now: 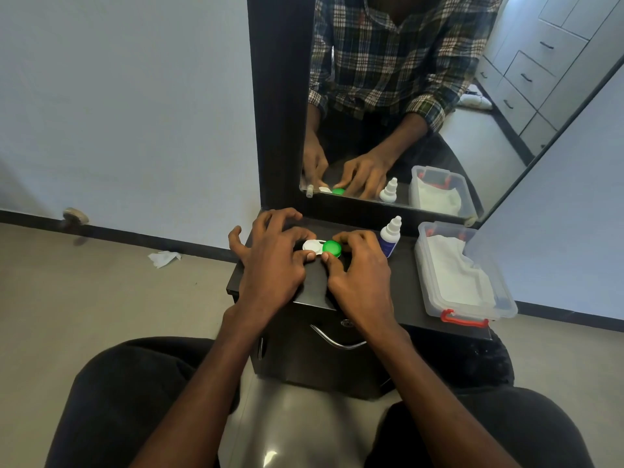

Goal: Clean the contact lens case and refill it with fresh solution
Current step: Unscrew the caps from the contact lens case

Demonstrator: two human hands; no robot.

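A white contact lens case (312, 246) lies on the black cabinet top (405, 282), its right well covered by a green cap (332, 247). My left hand (273, 261) holds the white left side between thumb and index finger, its other fingers spread. My right hand (359, 268) pinches the green cap with thumb and curled fingers. A white solution bottle (390, 236) with a blue label stands upright just right of my right hand.
A clear plastic box (499, 292) with red clasps holds white tissues at the right of the cabinet top. A mirror (439, 96) stands behind the cabinet. A crumpled tissue (164, 258) lies on the floor to the left. My knees flank the cabinet.
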